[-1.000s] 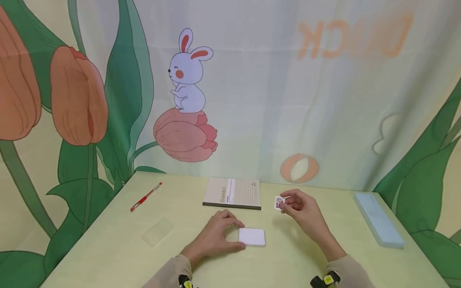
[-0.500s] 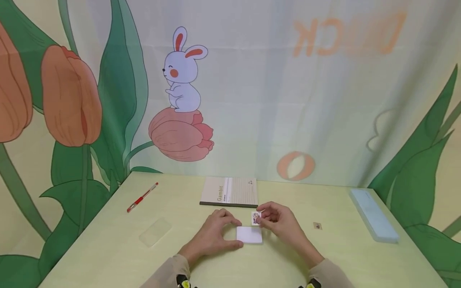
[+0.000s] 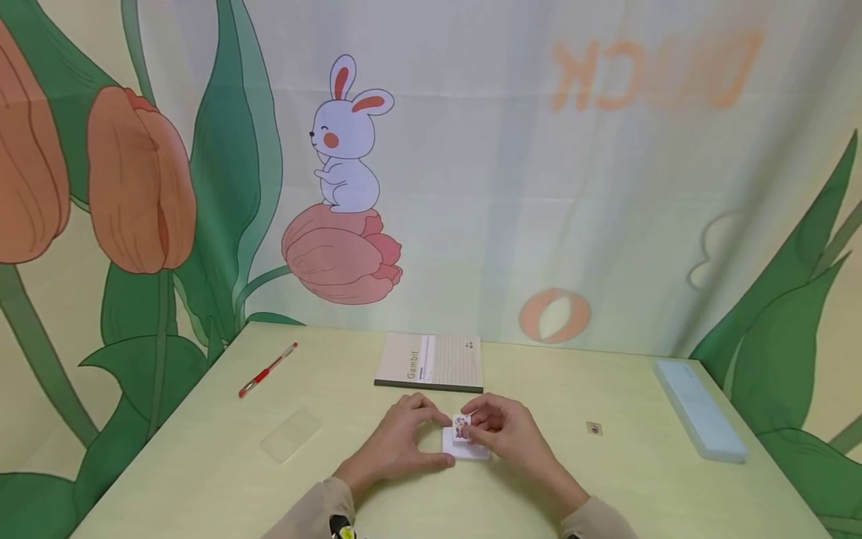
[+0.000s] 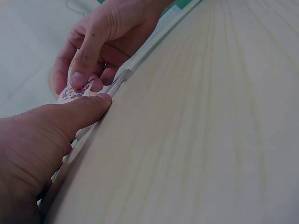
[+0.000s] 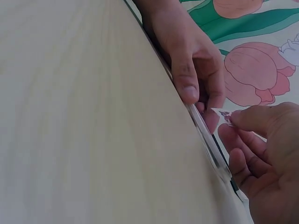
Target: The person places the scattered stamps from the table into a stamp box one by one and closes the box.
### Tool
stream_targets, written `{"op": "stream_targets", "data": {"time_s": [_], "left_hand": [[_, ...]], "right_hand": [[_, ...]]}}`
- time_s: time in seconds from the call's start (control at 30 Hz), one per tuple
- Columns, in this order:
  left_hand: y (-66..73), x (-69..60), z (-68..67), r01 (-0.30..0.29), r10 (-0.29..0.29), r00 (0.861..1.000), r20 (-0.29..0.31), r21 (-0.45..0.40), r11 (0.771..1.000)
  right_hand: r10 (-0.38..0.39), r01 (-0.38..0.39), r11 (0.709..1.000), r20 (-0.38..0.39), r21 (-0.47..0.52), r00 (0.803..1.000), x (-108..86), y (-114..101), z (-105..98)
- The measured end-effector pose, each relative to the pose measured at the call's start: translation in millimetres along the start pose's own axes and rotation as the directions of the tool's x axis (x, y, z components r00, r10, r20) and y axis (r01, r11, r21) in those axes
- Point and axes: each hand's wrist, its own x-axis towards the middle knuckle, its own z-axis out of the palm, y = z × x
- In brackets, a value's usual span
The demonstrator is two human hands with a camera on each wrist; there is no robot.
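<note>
In the head view a flat white rectangular case (image 3: 469,451) with rounded corners lies on the table. My left hand (image 3: 404,438) holds its left end, thumb at the near corner and index finger at the far one. My right hand (image 3: 508,432) pinches a small white card or sticker (image 3: 462,427) with a colourful print, tilted just over the case. The left wrist view shows the printed card (image 4: 71,94) between the right thumb and index finger, beyond the left thumb. From the right wrist view the card (image 5: 225,115) is near the left fingertips; whether it touches the case I cannot tell.
Behind the hands lies a notebook (image 3: 429,362). A red pen (image 3: 268,370) and a clear rectangular plastic piece (image 3: 291,436) are at the left. To the right are a small brownish square (image 3: 594,428) and a long light-blue box (image 3: 700,412). A printed curtain (image 3: 471,187) hangs behind.
My right hand has moved left and nearer with the printed card, from beside the case to above it. The brownish square has come out from behind it. My left hand stays put.
</note>
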Motion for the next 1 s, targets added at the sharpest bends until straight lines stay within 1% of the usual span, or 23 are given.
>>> {"op": "stream_targets", "data": {"time_s": [0.1,0.2,0.33,0.47,0.57,0.63,0.73,0.8,1.0], "left_hand": [[-0.7,-0.1,0.0,0.005,-0.005,1.0,-0.004,0.011,1.0],[-1.0,-0.5,-0.2,-0.001,0.001,1.0,-0.014,0.023,1.0],[-1.3,-0.3,0.2,-0.013,0.013,1.0,-0.02,0.028,1.0],[-1.2,0.6,1.7,-0.009,0.01,1.0,-0.02,0.022,1.0],[-1.8,-0.4,4.1,-0.003,0.003,1.0,-0.013,0.014,1.0],[-2.6,-0.9,5.9,-0.005,0.005,1.0,-0.011,0.017,1.0],[-2.6,0.3,6.5,-0.004,0.004,1.0,-0.009,0.023,1.0],[-1.9,2.0,5.0,-0.002,0.002,1.0,-0.007,0.025,1.0],[-3.2,1.6,3.1,0.009,-0.009,1.0,0.001,0.015,1.0]], "right_hand": [[-0.011,0.011,0.999,-0.001,-0.045,1.0,-0.6,-1,5],[-0.008,0.006,0.995,-0.014,-0.104,1.0,-1.6,-2,9],[0.0,-0.006,0.987,-0.037,-0.161,0.999,-3.3,-2,12],[0.0,-0.008,0.978,-0.037,-0.208,0.999,-5.6,0,12],[-0.006,-0.003,0.963,-0.034,-0.269,0.999,-7.9,3,13],[-0.02,0.007,0.945,-0.036,-0.327,0.999,-9.2,4,12],[-0.035,0.015,0.923,-0.046,-0.384,0.998,-9.1,4,11],[-0.039,0.017,0.917,-0.047,-0.398,0.998,-7.9,3,10],[-0.031,0.018,0.922,-0.026,-0.387,0.999,-5.5,5,11]]}}
